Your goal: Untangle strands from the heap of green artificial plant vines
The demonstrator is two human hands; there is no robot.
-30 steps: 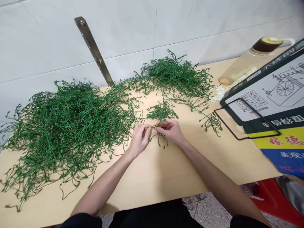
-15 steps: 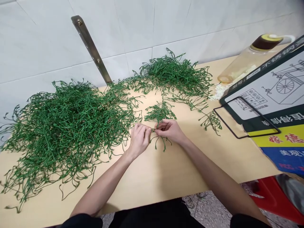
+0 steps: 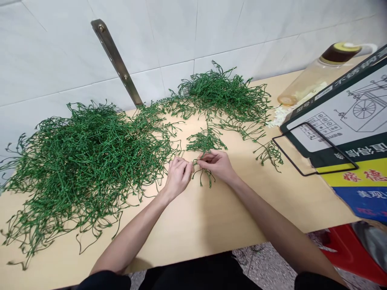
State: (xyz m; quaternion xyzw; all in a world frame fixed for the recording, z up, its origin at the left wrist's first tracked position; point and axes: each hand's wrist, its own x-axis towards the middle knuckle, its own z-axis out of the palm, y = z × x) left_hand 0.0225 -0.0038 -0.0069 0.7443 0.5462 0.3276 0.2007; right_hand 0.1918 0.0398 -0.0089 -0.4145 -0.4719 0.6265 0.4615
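A green artificial plant sprig (image 3: pixel 206 141) of thin branching plastic stems is between my hands at the middle of the table. My right hand (image 3: pixel 219 166) is closed in a pinch on it, with stems spreading above and below the fingers. Just left of it, my left hand (image 3: pixel 179 175) is closed, thumb against the fingers, close to the sprig's end; what it pinches is too small to make out. To the left lies a big tangled heap of the same green stems (image 3: pixel 90 161). Another heap (image 3: pixel 223 94) rests behind my hands by the wall.
A loose sprig (image 3: pixel 269 155) lies to the right. Beyond it are a printed cardboard box (image 3: pixel 335 117), a black wire frame (image 3: pixel 302 173), a clear bottle (image 3: pixel 305 82) and small white pieces (image 3: pixel 279 117). A metal bracket (image 3: pixel 121 68) leans at the tiled wall. A red stool (image 3: pixel 347 249) stands below.
My right hand has shifted slightly up with the sprig, and a small gap has opened between the two hands' fingertips. The left hand has barely moved. The heaps are unchanged.
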